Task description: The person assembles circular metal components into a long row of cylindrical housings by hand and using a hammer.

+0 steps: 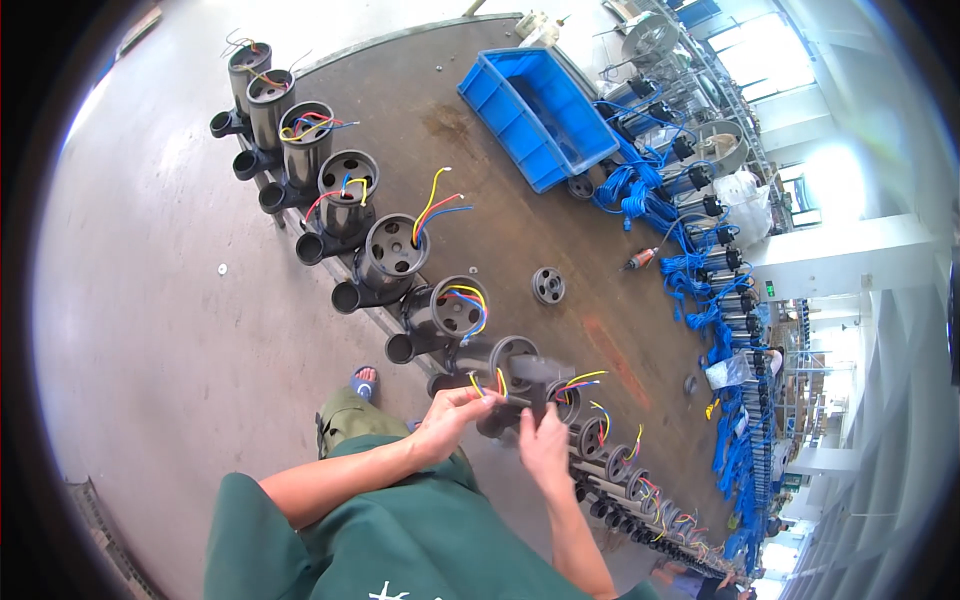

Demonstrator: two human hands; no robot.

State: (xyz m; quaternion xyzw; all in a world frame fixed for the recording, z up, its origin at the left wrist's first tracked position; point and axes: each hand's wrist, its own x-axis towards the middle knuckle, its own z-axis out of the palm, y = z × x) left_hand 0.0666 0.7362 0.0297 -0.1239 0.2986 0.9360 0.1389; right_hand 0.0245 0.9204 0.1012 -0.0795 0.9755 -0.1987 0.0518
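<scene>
My right hand (545,450) is closed around the handle of a hammer (541,371), whose grey head is blurred by motion. The hammer head hangs over a dark cylindrical motor housing (507,353) in the row. My left hand (450,422) is closed in a pinch beside that housing's yellow and red wires (501,382). Whether its fingertips hold a wire or a thin rod is unclear. Farther up the row stands another housing (448,312), with yellow, red and blue wires rising from its holed top.
Similar housings (395,250) line the edge of the brown workbench (590,235). On it lie a loose round holed cover (548,286), a blue plastic crate (540,130) and a red-bodied hand tool (638,260). Blue cables and motors (715,262) run along the far side.
</scene>
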